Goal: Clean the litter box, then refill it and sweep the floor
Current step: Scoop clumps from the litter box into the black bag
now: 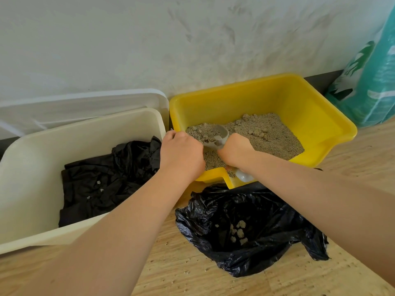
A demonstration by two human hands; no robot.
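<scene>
**Scoop down in the yellow box**

The scoop (215, 136) sits in the litter (267, 135), bowl loaded, right in front of the right hand (234, 149), which curls round its handle. The left hand (180, 153) curls over the near left rim of the litter box (310, 107); what it grips, I cannot tell. Below, a black bag (245, 231) lies open on the floor (171, 274), clumps inside. Left, a cream bin (32, 167) holds another black liner (102, 182).

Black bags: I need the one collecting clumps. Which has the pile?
The black bag on the floor, below the yellow box. The bag in the white bin holds only scattered bits.
</scene>
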